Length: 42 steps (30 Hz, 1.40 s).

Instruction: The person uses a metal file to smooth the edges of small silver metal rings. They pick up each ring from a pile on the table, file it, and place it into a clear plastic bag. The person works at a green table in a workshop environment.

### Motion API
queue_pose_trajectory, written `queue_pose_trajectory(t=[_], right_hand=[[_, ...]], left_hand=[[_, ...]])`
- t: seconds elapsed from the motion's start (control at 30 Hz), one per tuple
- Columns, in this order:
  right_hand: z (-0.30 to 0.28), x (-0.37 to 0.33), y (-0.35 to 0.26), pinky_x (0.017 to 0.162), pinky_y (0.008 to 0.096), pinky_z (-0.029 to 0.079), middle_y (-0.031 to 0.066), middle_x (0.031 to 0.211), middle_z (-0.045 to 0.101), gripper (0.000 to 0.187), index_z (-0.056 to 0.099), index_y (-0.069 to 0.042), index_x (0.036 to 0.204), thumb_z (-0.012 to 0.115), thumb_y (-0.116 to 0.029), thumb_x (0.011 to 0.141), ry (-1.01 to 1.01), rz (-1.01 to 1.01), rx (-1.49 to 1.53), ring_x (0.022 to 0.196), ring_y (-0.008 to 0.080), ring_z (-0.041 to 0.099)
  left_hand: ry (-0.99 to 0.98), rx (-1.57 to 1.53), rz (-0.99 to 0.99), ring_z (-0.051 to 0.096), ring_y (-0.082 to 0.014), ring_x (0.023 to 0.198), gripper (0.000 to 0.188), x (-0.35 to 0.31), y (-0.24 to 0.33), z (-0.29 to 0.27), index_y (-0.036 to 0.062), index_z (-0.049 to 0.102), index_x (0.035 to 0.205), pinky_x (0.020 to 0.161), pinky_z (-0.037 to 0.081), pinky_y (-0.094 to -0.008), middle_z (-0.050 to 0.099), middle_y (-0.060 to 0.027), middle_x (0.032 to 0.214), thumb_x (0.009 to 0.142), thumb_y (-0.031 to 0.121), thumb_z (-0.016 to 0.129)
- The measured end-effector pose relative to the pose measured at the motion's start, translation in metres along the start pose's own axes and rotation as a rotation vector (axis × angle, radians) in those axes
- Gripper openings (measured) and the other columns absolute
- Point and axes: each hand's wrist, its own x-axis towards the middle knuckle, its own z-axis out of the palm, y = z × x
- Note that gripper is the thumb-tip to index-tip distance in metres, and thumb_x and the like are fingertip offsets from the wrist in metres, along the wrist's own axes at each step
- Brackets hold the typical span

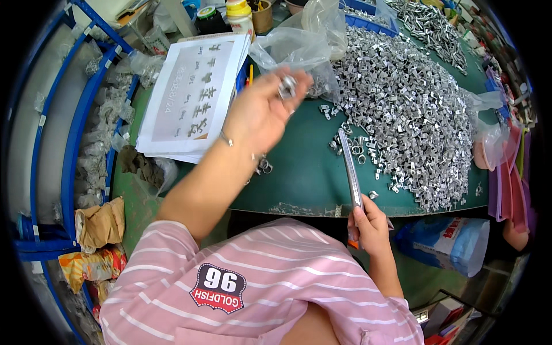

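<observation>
Blue-framed shelving (72, 149) stood along the left; green floor (136, 201) showed between it and the table (299, 169), whose green top was scuffed along its front edge.

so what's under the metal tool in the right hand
Green tabletop shows on both sides of the metal tool, with metal rings right of its upper part. Anything directly beneath it, or behind the right hand, is covered.

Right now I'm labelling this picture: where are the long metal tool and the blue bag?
Long metal tool (351, 167): head view, middle of its shaft.
Blue bag (444, 242): head view, its side.
</observation>
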Motion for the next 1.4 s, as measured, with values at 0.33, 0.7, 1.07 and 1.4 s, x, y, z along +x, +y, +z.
queue_pose_trajectory(t=[0.33, 0.7, 1.07, 1.4], right_hand=[[-0.009, -0.012, 0.003, 0.039, 0.0159, 0.032, 0.0009, 0.067, 0.051, 0.037, 0.045, 0.001, 0.122, 0.048, -0.02, 0.092, 0.121, -0.018, 0.077, 0.044, 0.0032, 0.04], [-0.021, -0.021, 0.004, 0.04, 0.0159, 0.031, 0.0022, 0.068, 0.05, 0.034, 0.043, 0.003, 0.12, 0.042, -0.019, 0.094, 0.294, -0.063, 0.282, 0.044, 0.0033, 0.038], [-0.027, -0.018, 0.019, 0.04, 0.0154, 0.031, 0.0026, 0.068, 0.05, 0.035, 0.042, 0.003, 0.122, 0.044, -0.017, 0.094, 0.277, -0.039, 0.291, 0.044, 0.0032, 0.038], [-0.035, -0.017, 0.012, 0.04, 0.015, 0.03, 0.003, 0.07, 0.051, 0.035, 0.042, 0.004, 0.122, 0.045, -0.015, 0.093, 0.348, -0.052, 0.293, 0.044, 0.0026, 0.038]], left_hand=[[0.028, 1.056, 0.629, 0.055, -0.0117, 0.086, 0.018, 0.099, 0.007, 0.012, -0.0044, 0.056, 0.098, 0.075, 0.044, -0.0233, 0.059, -0.0085, 0.088, 0.086, 0.009, 0.055], [-0.744, 1.816, 0.698, 0.049, -0.0289, 0.099, 0.027, 0.033, -0.155, -0.04, 0.0113, 0.063, 0.09, 0.082, 0.04, -0.0403, 0.054, -0.0086, 0.103, 0.069, 0.026, 0.072], [-0.755, 1.913, 0.58, 0.05, -0.0282, 0.108, 0.02, -0.016, -0.112, -0.059, 0.0093, 0.061, 0.084, 0.091, 0.038, -0.0404, 0.056, -0.0083, 0.104, 0.067, 0.015, 0.071], [-1.014, 1.924, 0.568, 0.054, -0.0227, 0.072, 0.01, -0.006, -0.111, -0.035, 0.0064, 0.062, 0.075, 0.067, 0.042, -0.0341, 0.058, -0.0063, 0.082, 0.067, 0.005, 0.068]])
